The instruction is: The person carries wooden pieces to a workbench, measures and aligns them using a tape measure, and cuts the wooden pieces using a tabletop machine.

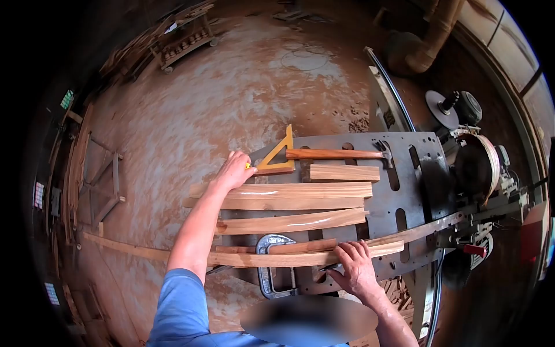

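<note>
My left hand [236, 170] is closed at the table's far left, with a small yellow object [248, 166] showing at its fingers; its kind is hidden. Right beside it lies a yellow triangular square [280, 154] with a brown wooden base. My right hand [355, 270] grips the near wooden strip [306, 259], fingers over its top and thumb below. By that thumb is a dark, thin, pointed item [329, 268], too small to name. Left of the hand, a C-clamp [264, 267] sits around the strips. Farther back lie a curved wooden piece [295, 221] and straight boards [289, 191].
A claw hammer [341, 154] and a short wood block [344, 173] lie on the slotted dark metal table [416, 191]. Machinery with a disc [441, 110] stands at right. A long strip [124, 246] extends past the left edge. A wooden cart [185, 46] stands far back.
</note>
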### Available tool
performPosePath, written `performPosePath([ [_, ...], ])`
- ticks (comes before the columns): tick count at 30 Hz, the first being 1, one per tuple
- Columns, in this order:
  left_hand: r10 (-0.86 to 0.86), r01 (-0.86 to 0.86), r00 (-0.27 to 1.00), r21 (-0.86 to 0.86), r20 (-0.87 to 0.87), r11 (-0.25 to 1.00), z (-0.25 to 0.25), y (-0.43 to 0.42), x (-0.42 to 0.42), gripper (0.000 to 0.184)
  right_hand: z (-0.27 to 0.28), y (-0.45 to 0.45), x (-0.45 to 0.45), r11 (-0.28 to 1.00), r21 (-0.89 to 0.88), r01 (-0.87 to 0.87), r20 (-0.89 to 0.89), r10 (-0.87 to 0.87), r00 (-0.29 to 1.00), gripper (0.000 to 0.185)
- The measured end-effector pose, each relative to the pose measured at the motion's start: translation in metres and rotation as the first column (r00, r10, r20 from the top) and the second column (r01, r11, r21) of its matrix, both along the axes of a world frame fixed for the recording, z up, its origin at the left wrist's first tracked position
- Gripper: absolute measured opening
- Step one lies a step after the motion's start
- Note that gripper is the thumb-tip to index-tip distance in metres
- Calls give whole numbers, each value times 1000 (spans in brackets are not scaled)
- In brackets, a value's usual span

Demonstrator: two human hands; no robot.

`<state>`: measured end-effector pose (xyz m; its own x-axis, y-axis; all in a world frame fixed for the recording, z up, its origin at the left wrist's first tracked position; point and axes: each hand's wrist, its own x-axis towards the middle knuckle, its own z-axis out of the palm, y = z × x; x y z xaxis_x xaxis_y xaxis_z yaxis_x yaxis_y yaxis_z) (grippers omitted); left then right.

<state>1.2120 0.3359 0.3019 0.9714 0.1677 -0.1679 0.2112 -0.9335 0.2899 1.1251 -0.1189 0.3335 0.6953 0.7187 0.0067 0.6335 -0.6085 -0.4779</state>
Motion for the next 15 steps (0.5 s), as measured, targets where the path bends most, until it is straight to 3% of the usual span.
performPosePath([
  [3,57,-58,998,-40,-36,998,-8,7,8,39,3,1,0,1000,5,7,-14,-7,1000,64],
  [4,32,-31,999,50,-33,998,-4,4,8,42,2,1,0,1000,9,12,-15,-12,1000,63],
  [7,-98,72,970,120,222,990,3,-24,28,39,0,1,0,999,31,23,-24,-22,999,65],
  [11,-384,405,859,9,338,914,2,-105,91,35,2,5,-3,998,-20,53,-11,-54,998,64],
  [14,-434,431,901,94,21,898,-9,-159,129,42,-1,6,-5,997,-40,64,7,-64,998,64],
  [15,-429,425,903,92,20,900,-9,-166,135,42,-3,6,-6,997,-43,70,3,-70,998,64],
])
